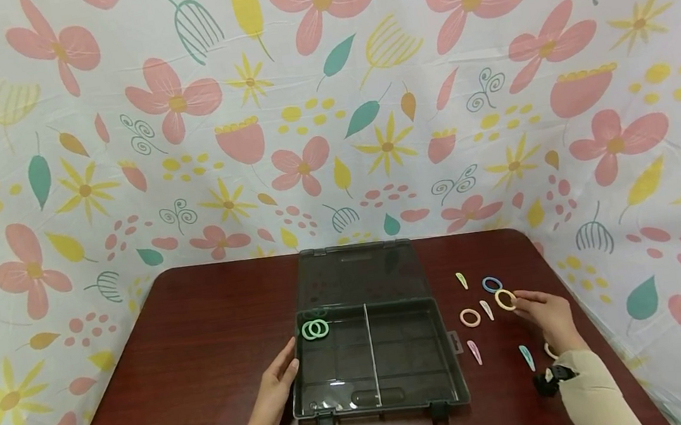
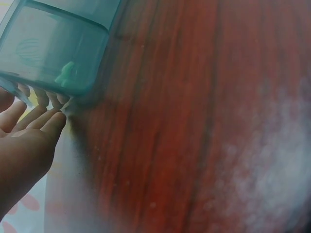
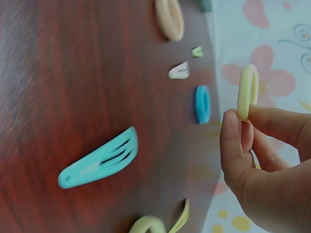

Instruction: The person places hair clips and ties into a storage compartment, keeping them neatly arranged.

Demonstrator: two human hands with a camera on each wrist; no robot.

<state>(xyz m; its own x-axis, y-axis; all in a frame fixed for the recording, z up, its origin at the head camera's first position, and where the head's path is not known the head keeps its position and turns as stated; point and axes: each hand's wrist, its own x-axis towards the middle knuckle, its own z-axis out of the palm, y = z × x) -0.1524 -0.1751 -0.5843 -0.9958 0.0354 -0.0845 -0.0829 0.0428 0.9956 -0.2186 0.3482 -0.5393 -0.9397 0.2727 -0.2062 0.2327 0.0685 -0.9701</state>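
Note:
My right hand (image 1: 548, 320) pinches a pale yellow hair tie (image 3: 243, 92) between thumb and index finger, above the table's right side. Close by lie a blue hair tie (image 3: 198, 104), a peach hair tie (image 1: 461, 319) and a white snap hair clip (image 1: 486, 310). My left hand (image 1: 271, 391) rests its extended fingers against the left wall of a dark, see-through box (image 1: 339, 411). Two overlapping green hair ties (image 1: 304, 332) lie inside its left compartment, at the back corner. A divider (image 1: 372, 357) splits the box in two.
The box's lid (image 1: 357, 275) lies open toward the back. Right of the box are a pink clip (image 1: 474, 352), a green clip (image 1: 461, 280) and a teal clip (image 1: 527, 357). Another pale hair tie (image 3: 146, 221) sits near a yellow clip (image 3: 181, 218). A patterned cloth (image 1: 388, 185) hangs behind.

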